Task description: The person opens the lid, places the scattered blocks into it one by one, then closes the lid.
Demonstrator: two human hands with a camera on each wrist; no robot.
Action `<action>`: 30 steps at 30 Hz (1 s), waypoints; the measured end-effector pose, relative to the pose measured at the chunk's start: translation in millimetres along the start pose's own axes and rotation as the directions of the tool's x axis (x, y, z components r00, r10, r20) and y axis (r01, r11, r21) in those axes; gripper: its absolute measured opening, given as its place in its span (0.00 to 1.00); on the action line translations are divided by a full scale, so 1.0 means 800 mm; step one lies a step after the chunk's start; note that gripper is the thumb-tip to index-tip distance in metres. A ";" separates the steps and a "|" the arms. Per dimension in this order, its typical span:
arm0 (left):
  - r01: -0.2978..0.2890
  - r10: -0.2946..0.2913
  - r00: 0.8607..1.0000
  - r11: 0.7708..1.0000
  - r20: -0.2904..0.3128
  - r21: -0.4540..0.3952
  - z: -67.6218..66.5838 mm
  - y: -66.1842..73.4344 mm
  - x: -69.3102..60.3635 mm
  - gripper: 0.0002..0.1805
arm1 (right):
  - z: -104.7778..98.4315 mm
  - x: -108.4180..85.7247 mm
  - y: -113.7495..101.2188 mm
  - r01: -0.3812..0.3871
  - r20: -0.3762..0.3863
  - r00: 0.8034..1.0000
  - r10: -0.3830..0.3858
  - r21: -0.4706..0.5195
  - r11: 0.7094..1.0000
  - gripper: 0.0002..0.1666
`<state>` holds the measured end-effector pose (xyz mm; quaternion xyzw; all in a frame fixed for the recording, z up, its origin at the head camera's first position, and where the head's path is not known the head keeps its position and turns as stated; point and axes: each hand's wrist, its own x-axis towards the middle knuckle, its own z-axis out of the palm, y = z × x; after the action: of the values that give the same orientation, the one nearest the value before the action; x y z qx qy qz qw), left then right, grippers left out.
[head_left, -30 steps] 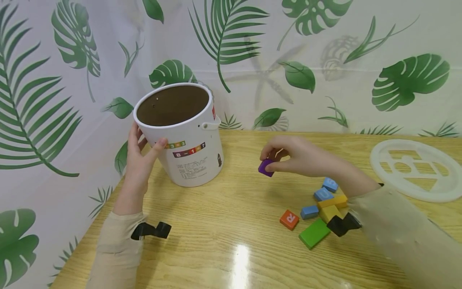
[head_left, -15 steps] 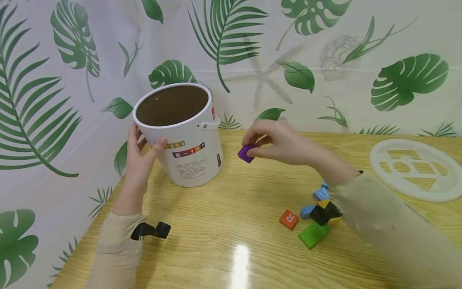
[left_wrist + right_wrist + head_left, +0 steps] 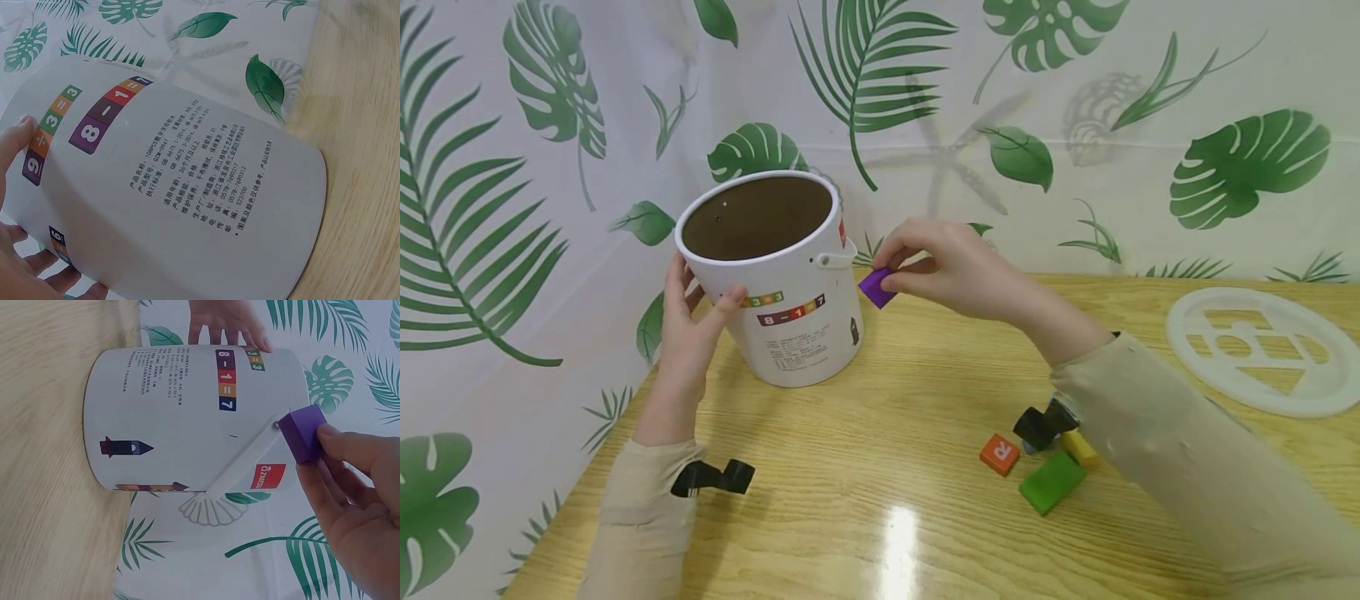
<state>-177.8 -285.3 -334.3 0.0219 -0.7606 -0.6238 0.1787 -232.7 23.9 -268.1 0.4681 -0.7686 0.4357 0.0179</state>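
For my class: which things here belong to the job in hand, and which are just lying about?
Part of the job, it seems:
purple block, pinched by the right hand
white bucket, held by the left hand

Lying about, though the blocks might be used too:
red R block
green block
yellow block, partly hidden
white disc with cut-out shapes

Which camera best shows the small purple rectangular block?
The right wrist view: the small purple rectangular block looks largest there, two faces clear, pinched by the right hand. The head view shows it smaller, with less detail; the left wrist view doesn't show it.
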 end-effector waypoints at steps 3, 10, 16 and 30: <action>-0.005 0.005 1.000 1.000 -0.001 0.002 0.000 0.000 0.000 0.50 | 0.001 0.009 -0.002 0.019 -0.040 0.999 -0.018 0.020 1.000 0.09; -0.017 0.017 1.000 1.000 0.001 0.000 0.001 0.000 -0.001 0.48 | 0.003 0.031 -0.013 -0.039 -0.108 0.993 0.042 0.030 0.999 0.09; -0.015 0.015 1.000 1.000 0.002 0.001 0.001 0.001 -0.001 0.49 | 0.005 0.058 -0.026 -0.088 -0.160 0.982 0.097 0.063 0.994 0.09; 0.004 -0.004 1.000 1.000 0.006 -0.003 -0.001 0.001 0.000 0.49 | 0.028 0.120 -0.019 -0.112 -0.204 0.973 0.107 -0.015 0.994 0.09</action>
<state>-177.7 -285.9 -333.4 0.0212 -0.7602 -0.6252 0.1752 -267.1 -62.1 -230.3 0.3779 -0.7931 0.4712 0.0783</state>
